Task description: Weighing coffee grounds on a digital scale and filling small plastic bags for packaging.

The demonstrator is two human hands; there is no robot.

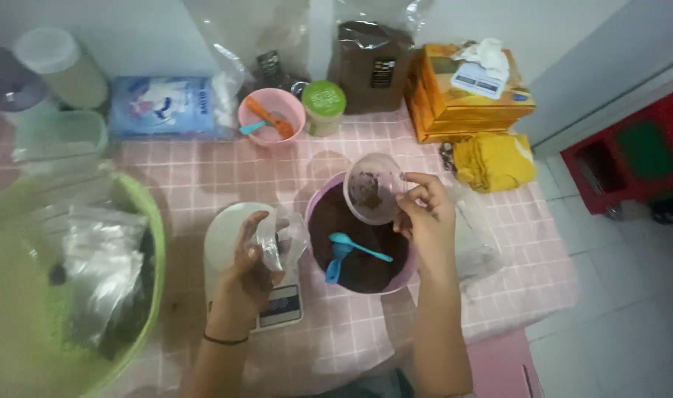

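Just left of the purple bowl [318,214] of brown powder, my left hand [249,258] pinches a small clear bag [274,247] over the white scale [229,236]. Above the bowl's far rim, my right hand [423,210] grips a tilted clear cup [369,191].

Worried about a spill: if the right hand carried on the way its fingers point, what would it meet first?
The right hand points up-left at the small clear cup it already pinches; beyond that, probably the green-lidded jar, though depth is unclear.
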